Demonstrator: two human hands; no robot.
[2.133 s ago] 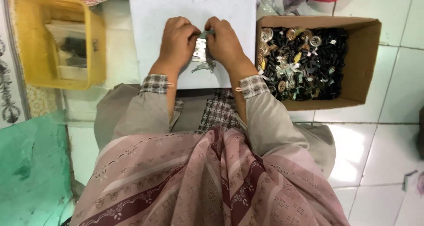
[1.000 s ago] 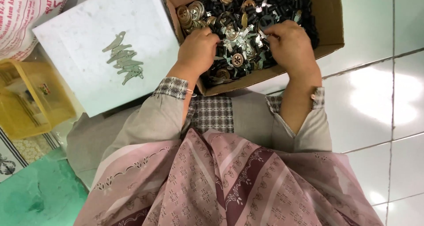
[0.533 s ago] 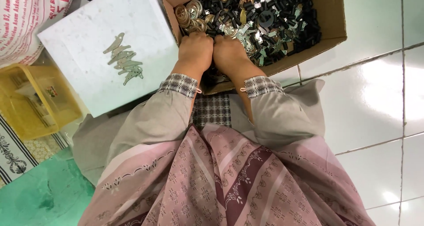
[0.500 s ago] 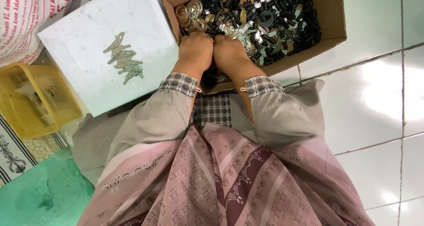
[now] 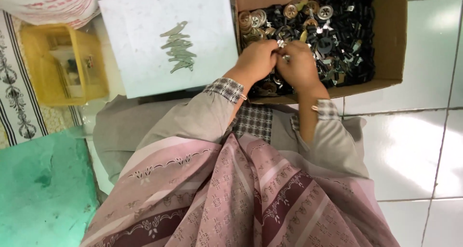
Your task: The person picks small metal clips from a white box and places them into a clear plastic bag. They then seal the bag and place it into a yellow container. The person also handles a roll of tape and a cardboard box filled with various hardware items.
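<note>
both hands are down in the cardboard box (image 5: pixel 393 44) at the upper right of the frame, and the step in hand looks like picking and gathering small parts from the heap. the left hand (image 5: pixel 258 61) and the right hand (image 5: pixel 299 66) sit knuckle to knuckle at the near, lower left part of the box, fingers curled inward toward each other over a small bright metal piece (image 5: pixel 284 57) that shows in the gap between them. how tightly either hand pinches it cannot be told, since the fingertips are turned away and hidden; both are closed narrow rather than spread.

the box is filled with mixed hardware (image 5: pixel 337 34): mostly black bits, with round brass and silver discs (image 5: pixel 253 20) toward its upper left corner. just left of the box lies a pale grey board (image 5: pixel 144 59) with a small stack of flat metal strips (image 5: pixel 178 47) laid near its middle, well apart from the hands. further left, a yellow plastic tray (image 5: pixel 36 78) sits at the frame's left edge, and a green surface (image 5: pixel 43 189) fills the lower left.

as a judgement, the next move calls for a firm pinch on the one piece so it lifts free without dragging tangled neighbours, then a short carry leftward over the box wall.
</note>
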